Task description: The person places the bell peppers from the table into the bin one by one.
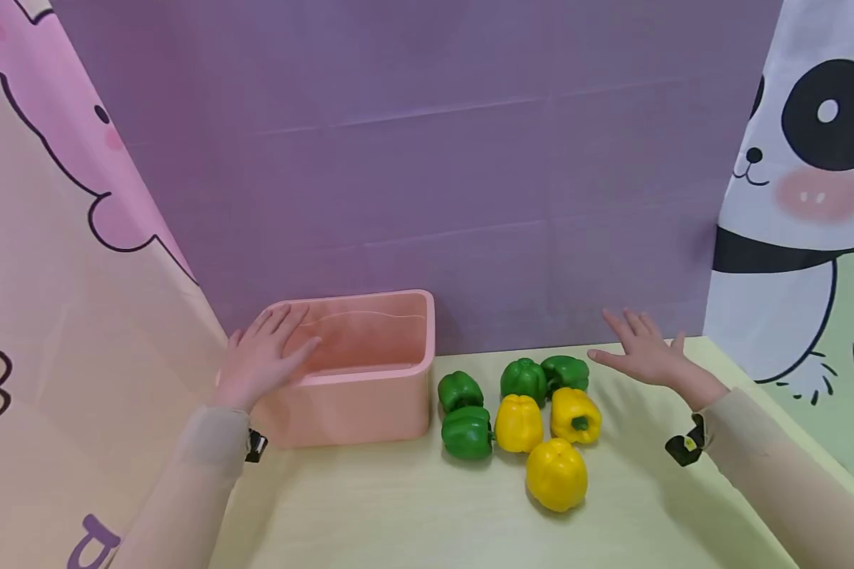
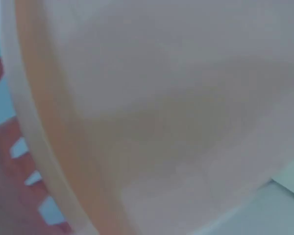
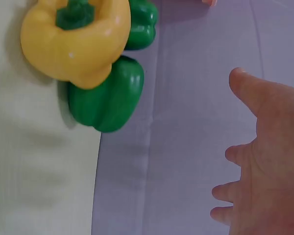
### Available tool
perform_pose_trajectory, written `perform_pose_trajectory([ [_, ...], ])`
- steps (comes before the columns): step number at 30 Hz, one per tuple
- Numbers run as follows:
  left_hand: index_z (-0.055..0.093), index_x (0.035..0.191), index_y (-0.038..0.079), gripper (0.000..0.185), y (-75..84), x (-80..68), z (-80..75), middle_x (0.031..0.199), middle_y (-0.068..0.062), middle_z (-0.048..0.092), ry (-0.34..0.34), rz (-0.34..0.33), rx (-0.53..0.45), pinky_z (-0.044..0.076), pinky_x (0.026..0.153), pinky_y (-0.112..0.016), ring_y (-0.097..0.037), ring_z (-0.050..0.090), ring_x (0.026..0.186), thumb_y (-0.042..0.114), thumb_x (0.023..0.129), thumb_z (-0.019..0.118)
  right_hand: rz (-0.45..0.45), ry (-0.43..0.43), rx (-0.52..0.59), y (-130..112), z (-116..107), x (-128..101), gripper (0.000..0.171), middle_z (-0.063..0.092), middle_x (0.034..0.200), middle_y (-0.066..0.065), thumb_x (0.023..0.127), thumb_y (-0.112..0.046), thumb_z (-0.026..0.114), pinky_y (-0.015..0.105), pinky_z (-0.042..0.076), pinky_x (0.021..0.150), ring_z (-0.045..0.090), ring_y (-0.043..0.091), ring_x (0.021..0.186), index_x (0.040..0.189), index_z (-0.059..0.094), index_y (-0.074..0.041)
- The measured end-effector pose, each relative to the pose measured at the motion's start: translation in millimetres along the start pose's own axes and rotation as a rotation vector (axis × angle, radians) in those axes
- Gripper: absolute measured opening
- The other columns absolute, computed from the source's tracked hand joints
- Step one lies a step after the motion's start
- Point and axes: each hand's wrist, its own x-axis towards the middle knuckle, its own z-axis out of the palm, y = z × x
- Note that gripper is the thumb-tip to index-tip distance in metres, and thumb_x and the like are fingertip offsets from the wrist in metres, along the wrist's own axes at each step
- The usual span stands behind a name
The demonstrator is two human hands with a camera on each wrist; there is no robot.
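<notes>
My left hand (image 1: 259,359) is held with its fingers spread, over the left end of a pink plastic bin (image 1: 349,415). Whether it touches the rim cannot be told. In the left wrist view the blurred bin wall (image 2: 161,147) fills most of the picture, and part of that hand (image 2: 14,176) shows at the left edge. My right hand (image 1: 644,356) has its fingers spread and holds nothing, just right of a group of bell peppers. Several are green, among them a green bell pepper (image 1: 565,373) nearest this hand. Three are yellow, including a yellow bell pepper (image 1: 557,474) in front.
The peppers lie on a pale wooden table (image 1: 398,506), right of the bin. A purple cloth (image 1: 470,174) hangs behind the table. Printed side panels stand left and right, the right one with a panda (image 1: 776,316).
</notes>
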Motion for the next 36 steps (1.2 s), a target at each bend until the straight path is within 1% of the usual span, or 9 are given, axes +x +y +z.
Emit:
perform_pose_trajectory([
  [5,0.048,0.142,0.017,0.064,-3.5,-10.0,9.1,0.147,-0.012,0.041,0.228,0.101,-0.006,0.024,0.099,-0.062,-0.037,0.033,0.135,0.054,0.091,0.057,-0.036,0.017,-0.004,-5.7,7.9,-8.0,0.089,0.008,0.152,0.036,0.091,-0.06,0.052,0.081,-0.009,0.09,0.003,0.057,0.137,0.153,0.016,-0.006],
  [7,0.054,0.136,0.015,0.058,-4.5,-13.9,12.1,0.142,-0.012,0.046,0.293,0.129,-0.011,0.027,0.096,-0.061,-0.037,0.038,0.131,0.048,0.09,0.062,-0.05,0.02,-0.002,-8.8,11.5,-10.9,0.089,0.008,0.152,0.036,0.091,-0.059,0.053,0.082,-0.007,0.09,0.003,0.056,0.137,0.153,0.016,-0.007],
  [9,0.058,0.131,0.015,0.053,-5.5,-18.3,15.0,0.136,-0.012,0.051,0.331,0.147,-0.015,0.03,0.094,-0.061,-0.037,0.042,0.127,0.045,0.089,0.065,-0.062,0.02,0.007,-12.6,15.2,-13.5,0.089,0.009,0.152,0.035,0.091,-0.059,0.054,0.082,-0.006,0.091,0.003,0.055,0.138,0.153,0.017,-0.007],
  [13,0.062,0.124,0.015,0.046,-9.4,-28.1,21.2,0.12,-0.01,0.06,0.386,0.162,-0.021,0.034,0.088,-0.058,-0.036,0.05,0.113,0.042,0.087,0.067,-0.088,0.017,0.028,-22.4,21.3,-19.5,0.088,0.009,0.153,0.033,0.09,-0.058,0.055,0.081,-0.005,0.092,0.003,0.054,0.139,0.153,0.018,-0.008],
  [17,0.065,0.115,0.011,0.042,-14.5,-37.0,29.0,0.108,-0.011,0.062,0.434,0.173,-0.027,0.035,0.085,-0.055,-0.036,0.052,0.103,0.042,0.086,0.068,-0.107,0.003,0.04,-32.6,25.5,-25.2,0.087,0.01,0.154,0.032,0.09,-0.057,0.056,0.081,-0.005,0.092,0.005,0.053,0.139,0.153,0.02,-0.008],
  [23,0.067,0.106,0.013,0.037,-19.5,-43.1,43.2,0.101,-0.01,0.06,0.491,0.201,-0.046,0.035,0.083,-0.053,-0.036,0.054,0.099,0.043,0.084,0.068,-0.13,-0.014,0.049,-44.2,35.1,-30.7,0.085,0.013,0.155,0.029,0.09,-0.056,0.057,0.081,-0.002,0.093,0.009,0.054,0.138,0.152,0.025,-0.008],
  [28,0.066,0.098,0.012,0.034,-22.0,-45.1,55.4,0.097,-0.01,0.059,0.545,0.198,-0.082,0.033,0.086,-0.055,-0.036,0.052,0.097,0.043,0.082,0.069,-0.165,-0.039,0.063,-51.5,44.9,-36.3,0.082,0.016,0.154,0.028,0.091,-0.055,0.058,0.081,-0.001,0.093,0.013,0.054,0.137,0.15,0.029,-0.007],
  [32,0.065,0.094,0.011,0.037,-21.7,-48.2,61.8,0.096,-0.01,0.059,0.56,0.191,-0.083,0.031,0.089,-0.057,-0.037,0.051,0.096,0.047,0.085,0.065,-0.187,-0.066,0.126,-53.7,51.8,-41.2,0.081,0.016,0.155,0.028,0.091,-0.051,0.059,0.081,-0.001,0.092,0.012,0.053,0.138,0.15,0.029,-0.007],
  [36,0.064,0.092,0.011,0.048,-21.5,-48.9,66.9,0.093,-0.01,0.061,0.591,0.188,-0.071,0.03,0.087,-0.057,-0.037,0.05,0.092,0.058,0.088,0.055,-0.203,-0.09,0.206,-54.0,58.7,-46.2,0.08,0.014,0.155,0.028,0.091,-0.047,0.061,0.082,-0.001,0.091,0.011,0.054,0.138,0.151,0.027,-0.006],
])
